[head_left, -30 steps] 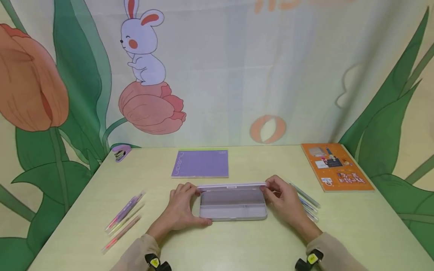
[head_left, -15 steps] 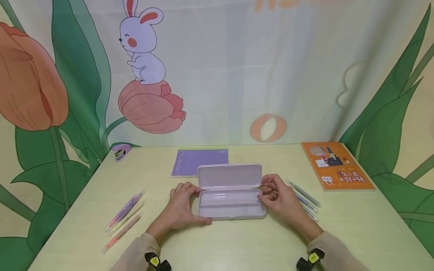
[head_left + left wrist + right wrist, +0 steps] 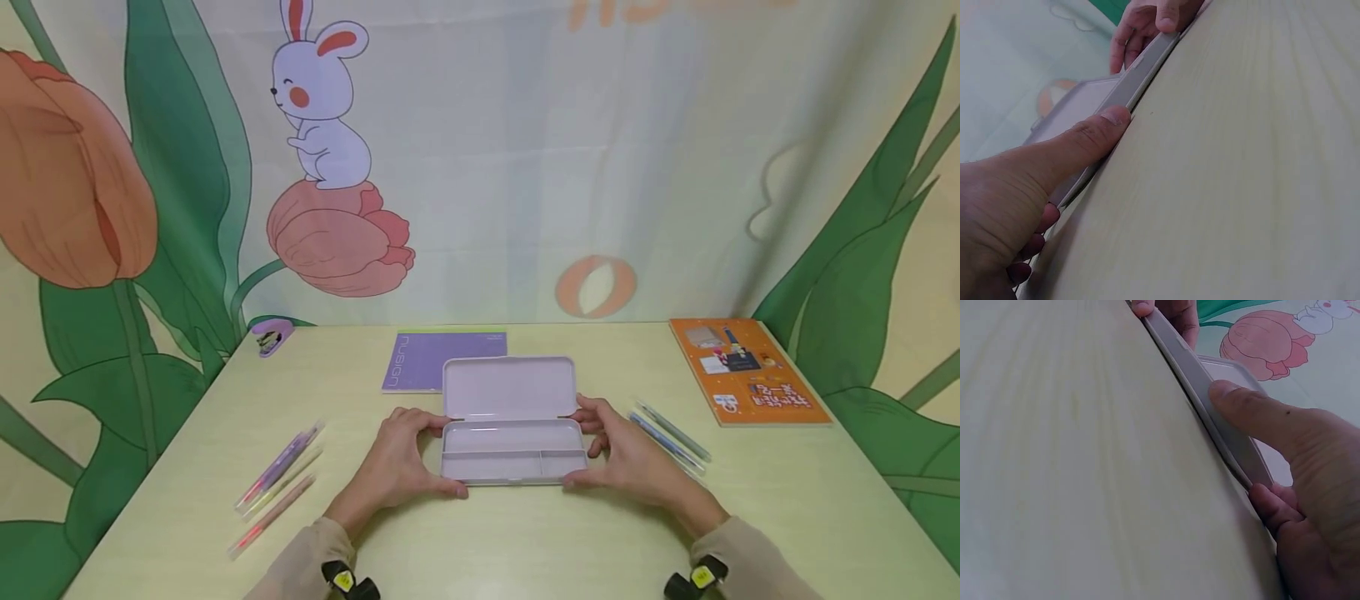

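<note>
A pale lilac pencil case point(image 3: 491, 437) lies on the table with its lid point(image 3: 510, 388) raised and leaning back. Its tray shows one long compartment and two shorter ones, with nothing in them. My left hand point(image 3: 401, 458) grips the left end, thumb at the front edge and fingers toward the back corner. At the right end, my right hand point(image 3: 630, 454) holds it the same way. In the left wrist view the thumb point(image 3: 1100, 128) presses the case's front wall. The right thumb point(image 3: 1241, 403) lies on that wall in the right wrist view.
Several pens and markers point(image 3: 279, 467) lie on the left, with more pens point(image 3: 675, 433) beside my right hand. Behind the case is a purple notebook point(image 3: 427, 362), partly covered by the lid. A lilac stapler-like item point(image 3: 273, 337) and an orange book point(image 3: 750, 371) sit at the back corners.
The lid has swung up and back from nearly edge-on to wide open. My right hand has left the lid and shifted its thumb to the case's front edge. The left hand stays put.
</note>
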`<state>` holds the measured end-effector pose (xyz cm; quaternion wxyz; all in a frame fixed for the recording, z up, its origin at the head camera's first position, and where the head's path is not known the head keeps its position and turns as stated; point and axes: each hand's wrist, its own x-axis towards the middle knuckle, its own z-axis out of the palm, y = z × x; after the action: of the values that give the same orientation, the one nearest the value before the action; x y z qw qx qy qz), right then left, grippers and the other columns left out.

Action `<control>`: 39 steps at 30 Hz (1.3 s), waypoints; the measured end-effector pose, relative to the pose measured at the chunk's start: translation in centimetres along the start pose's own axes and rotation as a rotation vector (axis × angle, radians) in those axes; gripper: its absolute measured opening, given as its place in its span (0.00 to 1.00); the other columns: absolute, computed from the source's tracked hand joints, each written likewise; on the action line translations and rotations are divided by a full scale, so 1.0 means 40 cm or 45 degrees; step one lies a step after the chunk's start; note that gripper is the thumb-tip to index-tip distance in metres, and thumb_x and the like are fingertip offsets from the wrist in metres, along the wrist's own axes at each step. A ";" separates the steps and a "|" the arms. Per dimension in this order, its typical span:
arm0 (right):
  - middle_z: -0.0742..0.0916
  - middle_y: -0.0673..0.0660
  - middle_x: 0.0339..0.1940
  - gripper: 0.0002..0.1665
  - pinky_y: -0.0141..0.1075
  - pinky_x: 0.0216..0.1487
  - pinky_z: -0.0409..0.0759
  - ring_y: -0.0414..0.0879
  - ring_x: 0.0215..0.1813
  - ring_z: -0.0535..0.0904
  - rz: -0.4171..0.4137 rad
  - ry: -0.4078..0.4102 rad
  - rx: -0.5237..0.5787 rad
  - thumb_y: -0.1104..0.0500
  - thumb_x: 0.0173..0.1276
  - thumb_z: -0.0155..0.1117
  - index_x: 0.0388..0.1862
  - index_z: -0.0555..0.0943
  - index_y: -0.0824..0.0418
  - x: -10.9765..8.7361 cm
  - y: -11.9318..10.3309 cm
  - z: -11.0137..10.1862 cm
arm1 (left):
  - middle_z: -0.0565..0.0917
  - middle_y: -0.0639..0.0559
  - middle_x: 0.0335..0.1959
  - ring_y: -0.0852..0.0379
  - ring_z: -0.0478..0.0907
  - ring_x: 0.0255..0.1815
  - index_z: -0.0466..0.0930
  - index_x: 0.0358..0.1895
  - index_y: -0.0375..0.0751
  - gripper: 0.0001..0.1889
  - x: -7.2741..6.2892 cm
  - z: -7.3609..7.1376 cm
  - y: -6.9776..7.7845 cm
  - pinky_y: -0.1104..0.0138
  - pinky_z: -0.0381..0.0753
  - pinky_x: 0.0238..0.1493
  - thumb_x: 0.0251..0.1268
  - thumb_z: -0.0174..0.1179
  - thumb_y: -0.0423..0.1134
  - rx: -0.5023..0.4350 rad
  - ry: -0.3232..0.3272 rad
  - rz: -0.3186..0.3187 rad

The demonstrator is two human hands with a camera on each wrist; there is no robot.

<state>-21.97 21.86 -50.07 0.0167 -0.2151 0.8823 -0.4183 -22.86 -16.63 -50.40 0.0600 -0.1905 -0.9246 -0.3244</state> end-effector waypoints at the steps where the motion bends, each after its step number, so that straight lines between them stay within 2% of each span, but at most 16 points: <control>1: 0.84 0.59 0.66 0.71 0.35 0.54 0.84 0.45 0.49 0.82 -0.006 -0.003 -0.013 0.44 0.54 0.95 0.87 0.62 0.67 -0.001 0.000 0.000 | 0.88 0.61 0.50 0.55 0.76 0.60 0.89 0.64 0.48 0.56 -0.001 0.000 0.001 0.51 0.77 0.70 0.21 0.94 0.69 -0.013 0.003 -0.007; 6: 0.80 0.56 0.55 0.67 0.32 0.49 0.82 0.45 0.47 0.77 -0.038 -0.003 -0.065 0.42 0.58 0.92 0.85 0.65 0.68 -0.002 -0.003 0.002 | 0.87 0.63 0.48 0.55 0.77 0.59 0.89 0.62 0.50 0.54 -0.002 0.000 0.004 0.51 0.78 0.70 0.19 0.95 0.67 -0.034 0.015 -0.025; 10: 0.79 0.56 0.54 0.61 0.32 0.48 0.82 0.44 0.46 0.76 -0.055 0.003 -0.093 0.42 0.61 0.90 0.82 0.69 0.68 0.000 -0.005 0.005 | 0.87 0.62 0.47 0.56 0.77 0.57 0.88 0.60 0.51 0.53 -0.001 0.000 0.004 0.51 0.78 0.68 0.17 0.96 0.65 -0.069 0.027 -0.039; 14: 0.80 0.56 0.54 0.62 0.32 0.48 0.82 0.44 0.46 0.76 -0.048 0.019 -0.101 0.43 0.61 0.91 0.82 0.69 0.69 0.000 -0.006 0.010 | 0.85 0.62 0.47 0.56 0.75 0.54 0.82 0.66 0.52 0.58 0.000 0.000 0.001 0.51 0.76 0.68 0.18 0.97 0.64 -0.116 0.013 -0.045; 18: 0.80 0.56 0.56 0.64 0.32 0.50 0.83 0.45 0.47 0.77 -0.016 0.030 -0.085 0.43 0.59 0.92 0.84 0.67 0.68 -0.003 -0.008 0.012 | 0.83 0.61 0.48 0.55 0.74 0.55 0.79 0.72 0.54 0.61 -0.002 0.001 -0.004 0.51 0.72 0.67 0.23 0.96 0.65 -0.106 -0.015 0.005; 23: 0.81 0.56 0.58 0.61 0.33 0.50 0.82 0.46 0.48 0.77 0.022 0.037 -0.077 0.43 0.58 0.92 0.80 0.69 0.67 -0.006 -0.014 0.011 | 0.82 0.60 0.52 0.53 0.73 0.57 0.80 0.73 0.54 0.58 -0.005 -0.002 -0.008 0.51 0.71 0.65 0.29 0.93 0.67 -0.048 -0.020 0.100; 28: 0.81 0.58 0.59 0.59 0.33 0.51 0.82 0.46 0.49 0.78 0.057 0.030 -0.026 0.46 0.58 0.93 0.78 0.70 0.68 -0.006 -0.021 0.004 | 0.85 0.58 0.57 0.51 0.75 0.62 0.81 0.73 0.52 0.55 -0.007 -0.008 -0.010 0.48 0.71 0.69 0.32 0.93 0.63 -0.086 -0.005 0.133; 33: 0.83 0.62 0.62 0.58 0.34 0.50 0.85 0.50 0.50 0.82 0.081 0.055 0.055 0.49 0.59 0.92 0.80 0.69 0.68 -0.012 -0.023 -0.037 | 0.86 0.58 0.60 0.51 0.76 0.64 0.82 0.73 0.51 0.53 -0.006 -0.007 -0.016 0.47 0.71 0.71 0.35 0.93 0.60 -0.112 -0.005 0.141; 36: 0.83 0.62 0.64 0.55 0.32 0.49 0.85 0.51 0.51 0.84 0.100 0.123 0.080 0.50 0.64 0.90 0.81 0.69 0.65 -0.017 -0.020 -0.080 | 0.87 0.57 0.63 0.50 0.75 0.66 0.82 0.73 0.51 0.53 -0.006 -0.007 -0.019 0.46 0.71 0.72 0.36 0.93 0.60 -0.118 -0.008 0.137; 39: 0.83 0.61 0.64 0.49 0.29 0.50 0.84 0.49 0.52 0.84 0.096 0.219 0.104 0.51 0.70 0.85 0.82 0.70 0.60 -0.023 -0.016 -0.131 | 0.87 0.57 0.64 0.50 0.75 0.67 0.83 0.71 0.51 0.51 -0.006 -0.009 -0.020 0.46 0.71 0.73 0.37 0.92 0.60 -0.123 -0.009 0.122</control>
<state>-22.01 25.70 -46.32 -0.0348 -0.1439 0.8702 -0.4698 -22.96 -17.51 -50.62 0.0629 -0.2384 -0.8979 -0.3647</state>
